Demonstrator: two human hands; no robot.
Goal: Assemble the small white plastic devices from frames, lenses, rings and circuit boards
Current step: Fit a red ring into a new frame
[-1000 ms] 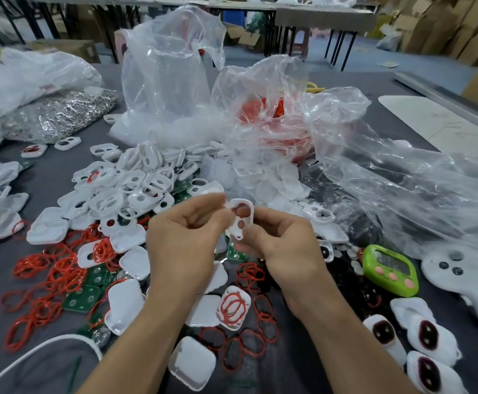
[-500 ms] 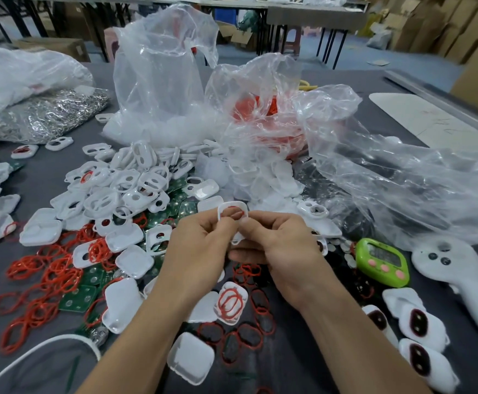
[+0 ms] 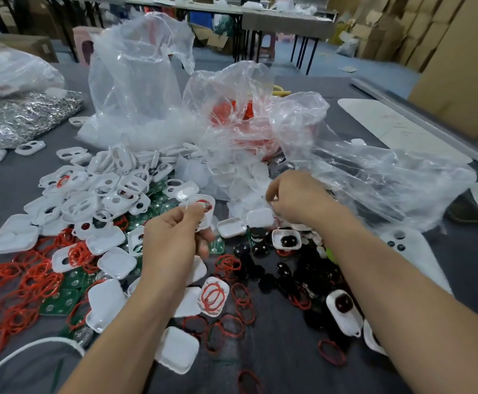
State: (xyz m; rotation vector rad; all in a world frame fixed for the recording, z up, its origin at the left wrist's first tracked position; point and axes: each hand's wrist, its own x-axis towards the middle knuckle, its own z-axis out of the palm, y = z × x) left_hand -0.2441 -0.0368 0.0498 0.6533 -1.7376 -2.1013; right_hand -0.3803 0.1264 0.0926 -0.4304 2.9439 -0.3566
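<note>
My left hand (image 3: 175, 237) pinches a white frame (image 3: 205, 207) with a red ring seated in it, held above the grey table. My right hand (image 3: 297, 199) is off to the right over a heap of white shells (image 3: 249, 191), fingers curled down among them; what they hold is hidden. Loose white frames (image 3: 101, 189) pile up at the left. Red rings (image 3: 33, 277) and green circuit boards (image 3: 61, 301) lie scattered in front of them. Black lenses (image 3: 263, 277) lie between my forearms. A finished device (image 3: 343, 311) with a dark lens lies under my right forearm.
Crumpled clear plastic bags (image 3: 345, 172) rise behind and to the right of my hands; one holds red rings (image 3: 232, 115). A silver foil bag (image 3: 24, 118) lies at the far left. A white controller (image 3: 411, 245) sits at the right. White back shells (image 3: 178, 352) lie near the front edge.
My hands have parted. The right hand let go of the frame and moved right to the shell heap; the left hand keeps the frame.
</note>
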